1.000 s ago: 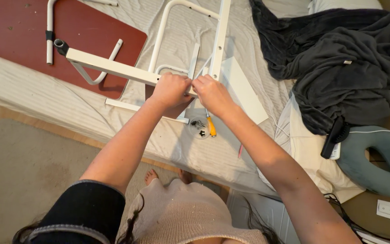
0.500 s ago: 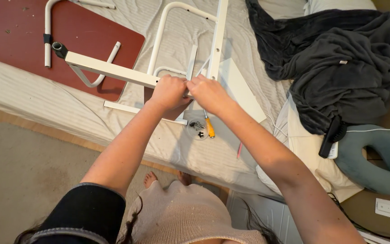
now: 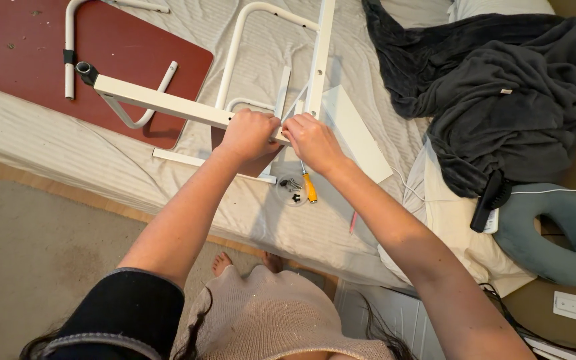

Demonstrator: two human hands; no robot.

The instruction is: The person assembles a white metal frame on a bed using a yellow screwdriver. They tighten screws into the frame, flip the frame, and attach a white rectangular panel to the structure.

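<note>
White metal bar (image 3: pixel 161 103) gripped by left hand (image 3: pixel 249 133) over bed (image 3: pixel 55 150); right hand (image 3: pixel 311 141) pinches bar's end, fingers closed. Screwdriver (image 3: pixel 309 188) just below.

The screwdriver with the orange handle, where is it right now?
In the head view, the screwdriver lies on the striped bed sheet, just below the right hand and beside a small clear dish of dark screws.

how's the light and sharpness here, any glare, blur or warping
Head view: soft, even indoor light, no glare on the white bar; faint shadows under the left hand and right hand; sharp throughout; mild wide-angle bending at the edges.
</note>
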